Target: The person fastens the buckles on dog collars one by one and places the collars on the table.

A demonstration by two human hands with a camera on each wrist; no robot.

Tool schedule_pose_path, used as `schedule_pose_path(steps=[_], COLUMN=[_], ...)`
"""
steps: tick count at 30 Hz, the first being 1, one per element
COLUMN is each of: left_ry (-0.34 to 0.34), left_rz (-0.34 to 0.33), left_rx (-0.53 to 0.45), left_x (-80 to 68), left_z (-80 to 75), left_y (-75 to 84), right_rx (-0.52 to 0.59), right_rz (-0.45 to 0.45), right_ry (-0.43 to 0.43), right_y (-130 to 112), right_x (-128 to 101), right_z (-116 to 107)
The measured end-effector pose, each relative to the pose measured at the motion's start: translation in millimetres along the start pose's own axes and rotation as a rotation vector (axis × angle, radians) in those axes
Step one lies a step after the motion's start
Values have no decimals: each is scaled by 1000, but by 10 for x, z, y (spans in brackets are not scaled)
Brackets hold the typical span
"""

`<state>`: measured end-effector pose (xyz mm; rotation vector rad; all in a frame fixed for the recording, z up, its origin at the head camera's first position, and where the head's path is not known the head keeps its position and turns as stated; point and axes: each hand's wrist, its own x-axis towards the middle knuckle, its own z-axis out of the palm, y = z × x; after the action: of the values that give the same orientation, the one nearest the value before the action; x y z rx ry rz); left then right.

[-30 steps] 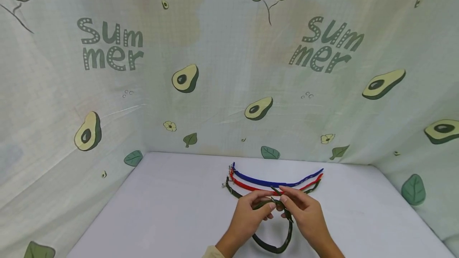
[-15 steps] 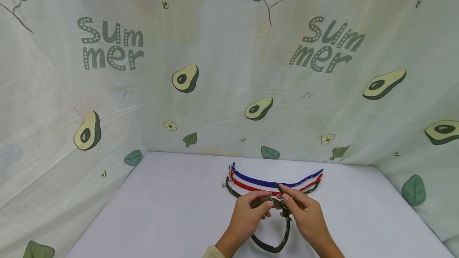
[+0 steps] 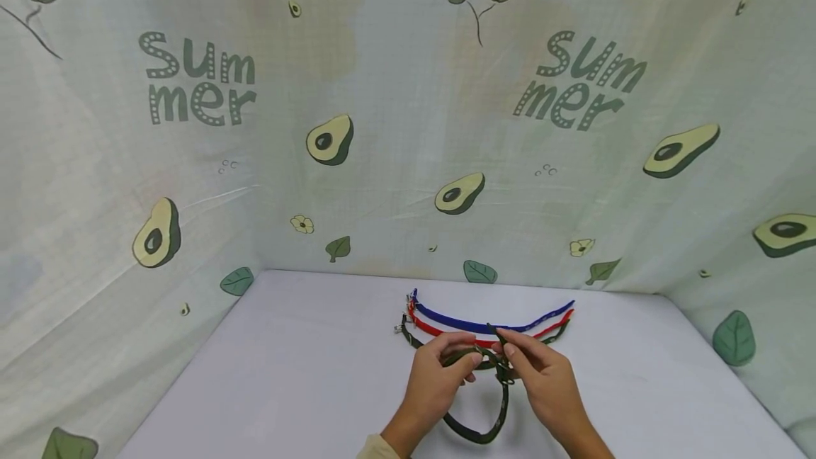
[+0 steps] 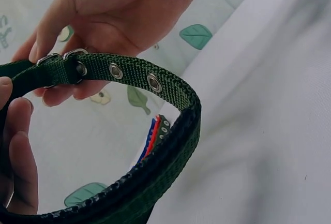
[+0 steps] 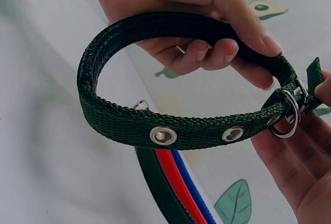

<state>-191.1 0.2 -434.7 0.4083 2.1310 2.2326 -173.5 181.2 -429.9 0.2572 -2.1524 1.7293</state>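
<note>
A dark green dog collar with metal eyelets hangs as a loop between both hands. My left hand pinches its padded band close to the metal buckle; a D-ring hangs beside the buckle. The strap runs into the buckle, and its tip sticks out past it. Fingers and thumb of my right hand pinch that tip. In the left wrist view, the eyeletted strap curves away from the buckle, with right-hand fingers behind it.
Behind the hands, a blue collar, a red collar and another green collar lie side by side on the white table, buckles to the left. The right hand partly covers them. A printed curtain surrounds the table.
The left hand has shifted slightly left and upward, and the hanging loop has swung a little left. The right fingers keep their pinch on the strap tip, which points up between them.
</note>
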Motion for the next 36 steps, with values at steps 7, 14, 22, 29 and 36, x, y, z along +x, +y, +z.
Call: schedule_pose_path(steps=[7, 14, 22, 29, 36], left_ry=[7, 22, 31, 34, 28], left_rz=[7, 7, 24, 33, 67], left_rx=[-17, -11, -12, -13, -20], left_x=[-11, -14, -23, -16, -17], left_z=[17, 34, 16, 14, 3], left_y=[19, 25, 9, 12, 20], right_rx=[-26, -43, -14, -7, 19], right_rz=[-34, -55, -34, -30, -62], right_ry=[9, 15, -2, -6, -18], right_y=[10, 32, 27, 0, -40], right_x=[-9, -7, -24, -19, -20], right_z=[-5, -7, 5, 3, 0])
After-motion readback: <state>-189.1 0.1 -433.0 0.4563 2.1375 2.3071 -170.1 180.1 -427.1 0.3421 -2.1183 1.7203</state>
